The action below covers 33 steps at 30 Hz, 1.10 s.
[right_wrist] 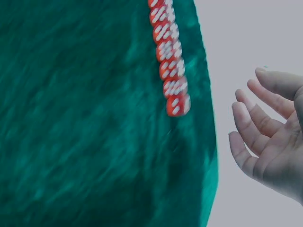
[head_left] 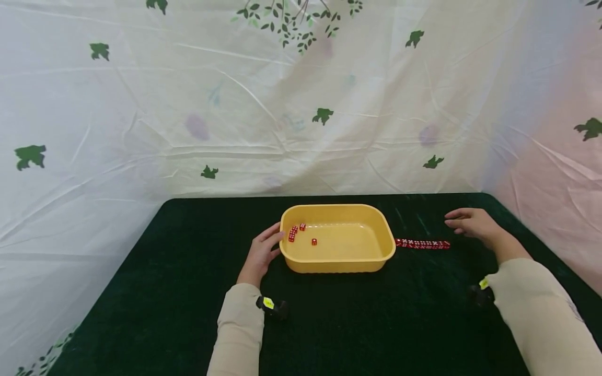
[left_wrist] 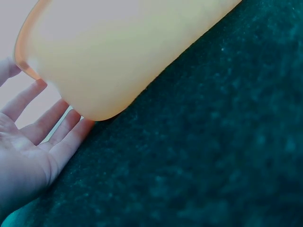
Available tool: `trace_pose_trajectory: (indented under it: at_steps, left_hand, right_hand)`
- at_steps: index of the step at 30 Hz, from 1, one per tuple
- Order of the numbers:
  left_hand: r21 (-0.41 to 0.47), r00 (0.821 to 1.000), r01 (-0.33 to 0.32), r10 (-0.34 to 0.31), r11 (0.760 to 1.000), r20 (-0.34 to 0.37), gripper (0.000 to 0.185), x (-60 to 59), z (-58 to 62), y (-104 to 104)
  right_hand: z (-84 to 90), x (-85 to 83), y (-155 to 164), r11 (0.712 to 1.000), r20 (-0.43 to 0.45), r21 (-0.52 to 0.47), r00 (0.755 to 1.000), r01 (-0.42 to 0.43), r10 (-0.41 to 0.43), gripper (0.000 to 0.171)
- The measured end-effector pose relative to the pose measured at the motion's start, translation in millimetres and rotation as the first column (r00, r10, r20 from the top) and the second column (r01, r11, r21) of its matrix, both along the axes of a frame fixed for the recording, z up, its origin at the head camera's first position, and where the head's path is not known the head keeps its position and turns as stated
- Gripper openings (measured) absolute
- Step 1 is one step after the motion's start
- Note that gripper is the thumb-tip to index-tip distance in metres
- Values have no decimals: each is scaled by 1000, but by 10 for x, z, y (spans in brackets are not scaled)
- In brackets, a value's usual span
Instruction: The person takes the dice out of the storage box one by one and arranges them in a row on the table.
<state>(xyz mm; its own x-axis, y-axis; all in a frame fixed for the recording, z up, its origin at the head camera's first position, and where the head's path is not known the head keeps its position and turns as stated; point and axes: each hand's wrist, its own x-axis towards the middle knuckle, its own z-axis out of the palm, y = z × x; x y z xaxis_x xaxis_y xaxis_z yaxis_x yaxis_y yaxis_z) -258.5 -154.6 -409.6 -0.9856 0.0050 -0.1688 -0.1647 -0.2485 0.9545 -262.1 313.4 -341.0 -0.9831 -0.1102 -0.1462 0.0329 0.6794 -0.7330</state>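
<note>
A yellow plastic tub [head_left: 336,259] stands in the middle of the dark green table and holds several red dice [head_left: 297,231] near its left end. My left hand [head_left: 260,252] lies flat beside the tub's left wall, its straight fingers [left_wrist: 57,122] touching the tub [left_wrist: 118,52]. A row of red dice [head_left: 423,243] lies on the cloth right of the tub. My right hand [head_left: 472,222] hovers just past the row's right end, fingers [right_wrist: 251,127] relaxed and holding nothing, apart from the dice row [right_wrist: 169,66].
The green cloth table [head_left: 188,292] is backed by a white sheet with green leaf prints [head_left: 301,104]. Beige sleeves with wrist cameras [head_left: 271,306] reach in from the front edge.
</note>
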Motion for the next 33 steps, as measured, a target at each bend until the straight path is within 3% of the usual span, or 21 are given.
trace_pose_trajectory:
  at_steps: [6,12,33]
  left_hand:
    - [-3,1000,0,0,1000,2,39,1,-9,0]
    - [-4,1000,-1,1,1000,0,39,-3,-13,-9]
    - [-2,1000,15,-15,1000,-2,38,-35,-35,-27]
  right_hand:
    - [161,-102,-231,1000,-66,16,998,-6,7,48]
    - [251,-225,-490,1000,-57,23,998,3,-2,48]
    - [312,-532,-1465,997,-80,-70,997,-29,23,36]
